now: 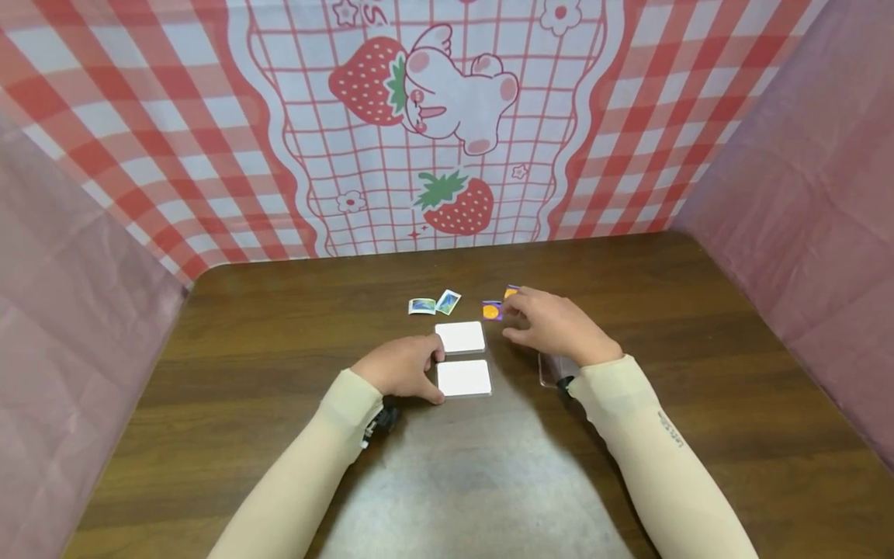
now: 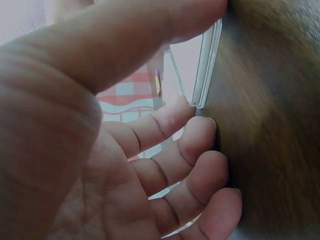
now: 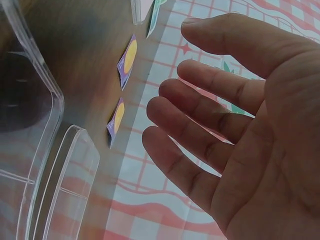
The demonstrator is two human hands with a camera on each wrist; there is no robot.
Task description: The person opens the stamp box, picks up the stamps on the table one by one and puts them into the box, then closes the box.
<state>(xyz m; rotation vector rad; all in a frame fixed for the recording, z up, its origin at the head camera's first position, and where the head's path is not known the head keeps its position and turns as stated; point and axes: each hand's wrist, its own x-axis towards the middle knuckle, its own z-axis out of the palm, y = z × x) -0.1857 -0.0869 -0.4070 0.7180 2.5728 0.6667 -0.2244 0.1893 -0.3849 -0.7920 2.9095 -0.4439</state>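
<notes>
Two flat clear cases with white faces lie one behind the other on the table. My left hand point(image 1: 401, 366) is at the left side of the nearer white case point(image 1: 464, 378), thumb on its front corner and index finger at its back corner. The farther white case point(image 1: 459, 337) lies just behind those fingers. My right hand point(image 1: 552, 322) hovers beside two small purple-and-orange stickers point(image 1: 492, 311), its fingers loosely bent with nothing between them. In the right wrist view both stickers point(image 3: 128, 60) lie apart from the fingertips.
Two small blue-green picture stickers point(image 1: 422, 306) lie behind the white cases. Clear plastic trays point(image 3: 75, 185) sit beneath my right wrist, partly hidden in the head view. A strawberry-print cloth point(image 1: 454, 206) hangs at the table's back edge, with pink cloth on both sides.
</notes>
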